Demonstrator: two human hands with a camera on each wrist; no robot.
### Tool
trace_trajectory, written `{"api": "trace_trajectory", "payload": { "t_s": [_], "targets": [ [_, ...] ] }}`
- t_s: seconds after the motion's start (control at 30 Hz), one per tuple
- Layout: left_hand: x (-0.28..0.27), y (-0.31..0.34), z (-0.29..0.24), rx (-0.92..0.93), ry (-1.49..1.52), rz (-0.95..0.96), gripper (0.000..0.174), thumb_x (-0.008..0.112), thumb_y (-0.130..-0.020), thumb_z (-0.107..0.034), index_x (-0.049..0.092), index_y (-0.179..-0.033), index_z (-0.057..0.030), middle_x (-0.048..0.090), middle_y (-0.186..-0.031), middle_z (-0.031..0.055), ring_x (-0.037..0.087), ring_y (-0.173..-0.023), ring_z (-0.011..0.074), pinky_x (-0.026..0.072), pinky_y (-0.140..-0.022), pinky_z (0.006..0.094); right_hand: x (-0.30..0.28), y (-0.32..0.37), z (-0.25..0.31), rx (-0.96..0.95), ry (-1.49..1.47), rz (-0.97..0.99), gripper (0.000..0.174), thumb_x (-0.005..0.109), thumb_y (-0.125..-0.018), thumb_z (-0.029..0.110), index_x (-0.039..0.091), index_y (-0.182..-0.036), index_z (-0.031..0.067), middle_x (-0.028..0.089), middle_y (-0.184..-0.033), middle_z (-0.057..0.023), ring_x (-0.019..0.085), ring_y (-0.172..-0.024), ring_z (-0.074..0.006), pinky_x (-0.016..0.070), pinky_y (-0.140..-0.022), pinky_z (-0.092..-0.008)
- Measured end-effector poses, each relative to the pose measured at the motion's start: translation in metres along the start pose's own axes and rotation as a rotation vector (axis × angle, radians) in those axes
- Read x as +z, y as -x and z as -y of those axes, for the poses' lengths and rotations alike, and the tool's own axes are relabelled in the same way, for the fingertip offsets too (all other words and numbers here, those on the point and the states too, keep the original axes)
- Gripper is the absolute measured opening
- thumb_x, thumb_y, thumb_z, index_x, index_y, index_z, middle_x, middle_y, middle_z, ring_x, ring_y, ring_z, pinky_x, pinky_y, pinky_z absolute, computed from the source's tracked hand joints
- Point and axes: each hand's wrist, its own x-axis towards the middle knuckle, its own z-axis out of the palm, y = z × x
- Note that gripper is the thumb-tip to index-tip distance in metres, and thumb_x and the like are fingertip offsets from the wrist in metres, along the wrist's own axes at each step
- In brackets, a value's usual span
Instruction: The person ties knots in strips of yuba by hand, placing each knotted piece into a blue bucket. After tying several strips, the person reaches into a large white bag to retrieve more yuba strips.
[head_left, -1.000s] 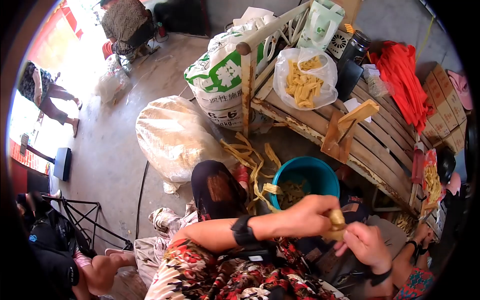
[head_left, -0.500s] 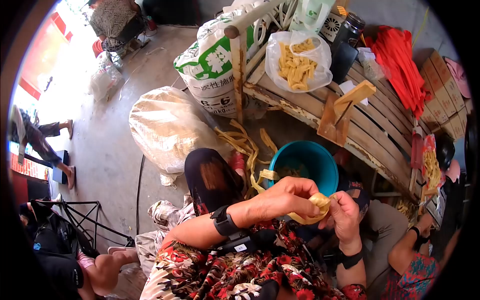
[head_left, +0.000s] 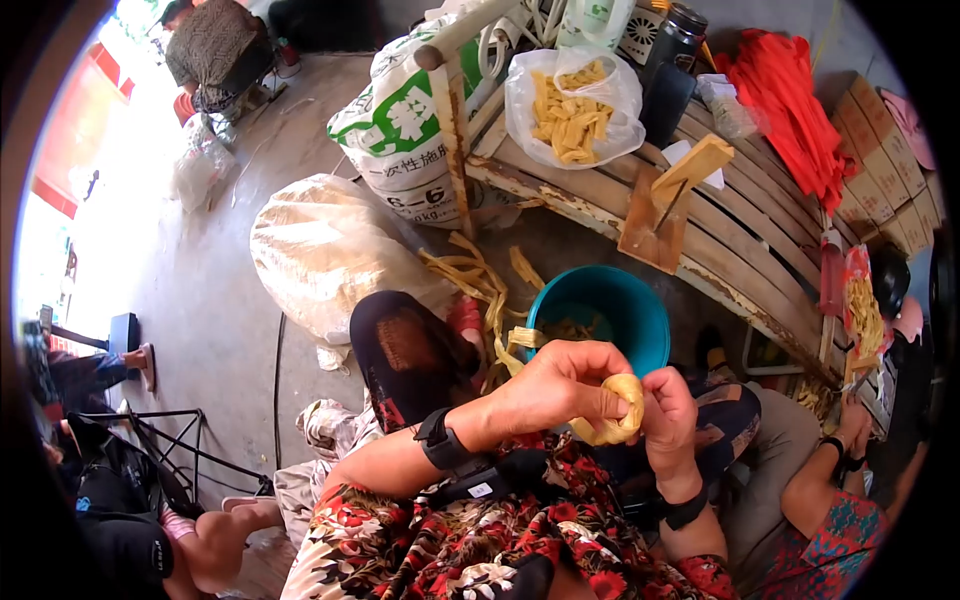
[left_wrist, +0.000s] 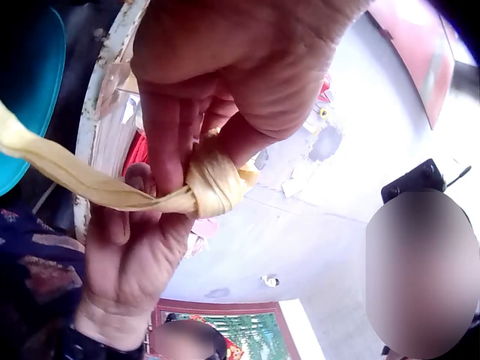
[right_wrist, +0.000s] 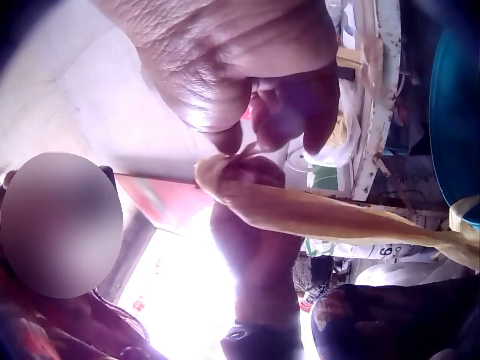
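Note:
In the head view my left hand [head_left: 570, 388] pinches a pale yellow, flat, pliable strip [head_left: 622, 402] bent into a coil. My right hand [head_left: 670, 420] meets it from the other side, thumb and finger at the coil's edge. Seen from the left wrist, the strip [left_wrist: 217, 184] is wrapped into a thick turn under my left fingers, its long tail running off left. The right wrist view shows my right fingertips [right_wrist: 232, 141] pinching the strip's end above the left hand. A teal bucket [head_left: 655, 310] with pieces in its bottom stands just beyond my hands.
Long yellow strips [head_left: 490, 290] trail beside the bucket. A slatted bench [head_left: 760, 255] holds a clear bag of yellow pieces [head_left: 570, 120], a wooden block stand [head_left: 655, 225], a black bottle [head_left: 672, 75] and red cloth [head_left: 790, 110]. Full sacks [head_left: 320, 265] stand left; other people sit nearby.
Both hands have come closer to my body and left, with the strip between them turned into a clearer round coil. The view has shifted slightly; a person at far left has walked.

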Motion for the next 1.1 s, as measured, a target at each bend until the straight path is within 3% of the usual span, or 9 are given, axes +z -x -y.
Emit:
{"api": "trace_trajectory", "payload": {
  "t_s": [0.27, 0.37, 0.5, 0.67, 0.8, 0.87, 0.93, 1.03, 1.1],
  "targets": [
    [0.006, -0.018, 0.014, 0.444, -0.874, -0.306, 0.016, 0.066, -0.081, -0.003, 0.061, -0.095, 0.0027, 0.067, -0.079, 0.0074, 0.064, -0.071, 0.0109, 0.0500, -0.061, 0.0233, 0.011, -0.001, 0.008, -0.054, 0.049, -0.141, 0.048, 0.059, -0.086, 0.008, 0.038, -0.129, 0.0021, 0.056, -0.103, -0.0095, 0.051, -0.056, -0.0066, 0.0415, -0.046, -0.0186],
    [0.007, -0.016, 0.011, 0.340, -0.737, -0.228, 0.020, 0.064, -0.081, -0.002, 0.060, -0.099, 0.0021, 0.066, -0.084, 0.0084, 0.063, -0.076, 0.0114, 0.0500, -0.066, 0.0245, 0.003, -0.008, 0.002, 0.024, -0.067, -0.188, 0.045, 0.052, -0.086, 0.000, 0.038, -0.129, 0.0013, 0.060, -0.100, -0.0123, 0.047, -0.047, -0.0057, 0.0402, -0.044, -0.0194],
    [-0.010, -0.019, 0.008, 0.037, -0.135, -0.248, 0.022, 0.063, -0.080, 0.001, 0.057, -0.102, -0.0006, 0.064, -0.091, 0.0053, 0.061, -0.081, 0.0124, 0.0484, -0.070, 0.0240, -0.012, -0.017, 0.004, 0.268, -0.748, 0.152, 0.046, 0.050, -0.086, -0.001, 0.039, -0.130, 0.0022, 0.061, -0.099, -0.0126, 0.039, -0.039, -0.0035, 0.0383, -0.043, -0.0196],
    [-0.015, -0.014, -0.002, -0.258, 0.084, 0.050, 0.032, 0.053, -0.087, -0.020, 0.052, -0.109, 0.0037, 0.063, -0.090, 0.0142, 0.064, -0.079, 0.0230, 0.0533, -0.065, 0.0313, -0.002, -0.024, 0.022, 0.088, -0.403, 0.158, 0.043, 0.051, -0.088, 0.003, 0.039, -0.129, 0.0036, 0.061, -0.097, -0.0095, 0.043, -0.048, -0.0023, 0.0368, -0.045, -0.0180],
    [-0.018, -0.014, -0.002, -0.248, 0.098, 0.020, 0.032, 0.057, -0.088, -0.025, 0.056, -0.106, 0.0021, 0.061, -0.079, 0.0101, 0.061, -0.064, 0.0165, 0.0515, -0.060, 0.0260, 0.010, -0.027, 0.038, 0.004, -0.131, 0.076, 0.041, 0.055, -0.090, 0.008, 0.039, -0.127, 0.0020, 0.059, -0.094, -0.0054, 0.051, -0.065, -0.0028, 0.0420, -0.057, -0.0166],
    [-0.012, -0.015, -0.009, -0.258, -0.120, -0.120, 0.032, 0.057, -0.089, -0.028, 0.056, -0.107, -0.0008, 0.060, -0.079, 0.0075, 0.060, -0.066, 0.0141, 0.0509, -0.060, 0.0245, 0.000, -0.029, 0.023, -0.139, 0.130, -0.134, 0.027, 0.058, -0.091, 0.016, 0.050, -0.111, 0.0010, 0.058, -0.089, -0.0022, 0.051, -0.070, -0.0050, 0.0431, -0.062, -0.0203],
    [-0.003, -0.016, -0.015, -0.225, -0.253, -0.199, 0.031, 0.058, -0.090, -0.029, 0.058, -0.106, -0.0028, 0.059, -0.079, 0.0037, 0.058, -0.068, 0.0107, 0.0493, -0.061, 0.0228, -0.018, -0.028, 0.031, 0.031, 0.179, -0.033, 0.024, 0.058, -0.091, 0.025, 0.055, -0.094, 0.0015, 0.056, -0.078, 0.0004, 0.048, -0.068, -0.0040, 0.0410, -0.059, -0.0208],
    [0.002, -0.022, -0.019, -0.184, -0.394, -0.182, 0.031, 0.062, -0.089, -0.025, 0.058, -0.109, -0.0017, 0.060, -0.080, 0.0005, 0.054, -0.070, 0.0061, 0.0472, -0.062, 0.0213, -0.002, -0.031, 0.022, -0.146, 0.493, 0.064, 0.030, 0.053, -0.094, 0.030, 0.054, -0.078, 0.0042, 0.049, -0.063, 0.0025, 0.044, -0.059, -0.0028, 0.0364, -0.051, -0.0200],
    [-0.007, -0.016, -0.020, -0.111, -0.440, -0.158, 0.030, 0.064, -0.087, -0.021, 0.060, -0.108, -0.0014, 0.061, -0.081, 0.0002, 0.053, -0.071, 0.0047, 0.0462, -0.061, 0.0199, -0.011, -0.022, 0.025, -0.005, 0.129, 0.025, 0.030, 0.051, -0.095, 0.029, 0.054, -0.078, 0.0044, 0.050, -0.062, 0.0022, 0.045, -0.056, -0.0029, 0.0363, -0.049, -0.0192]
  ]
}}
